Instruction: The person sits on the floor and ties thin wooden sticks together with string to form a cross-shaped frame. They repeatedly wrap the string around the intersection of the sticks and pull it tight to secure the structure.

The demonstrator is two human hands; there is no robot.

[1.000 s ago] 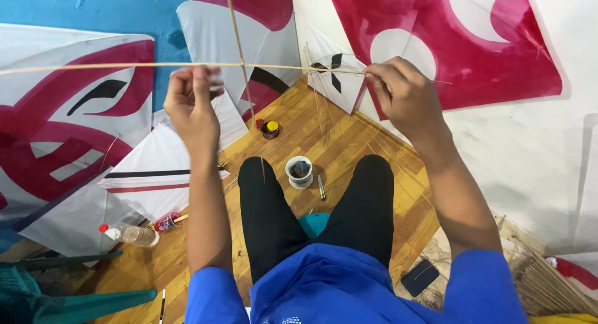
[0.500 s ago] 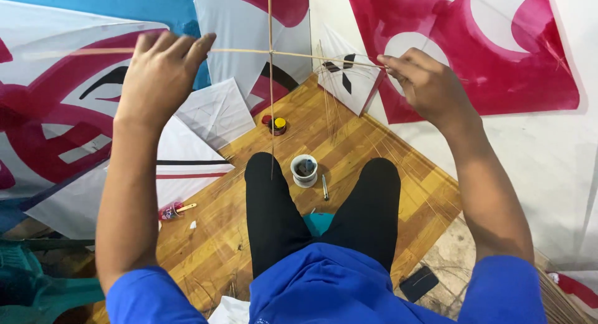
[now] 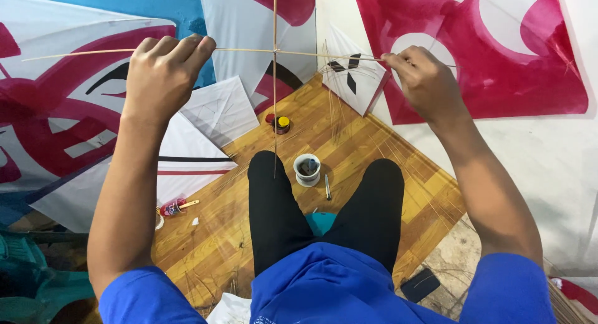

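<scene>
One head-worn camera, looking steeply down, close above raised forearms, legs and wooden floor below

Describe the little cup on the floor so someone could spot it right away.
Start at the wooden floor between the person's black-clad knees. The small white round cup with dark contents stands there, beside a thin pen; the red and yellow jars farther off are smaller and brightly coloured.

A cup stands between the knees, a pen perhaps just right, small jars beyond.
</scene>
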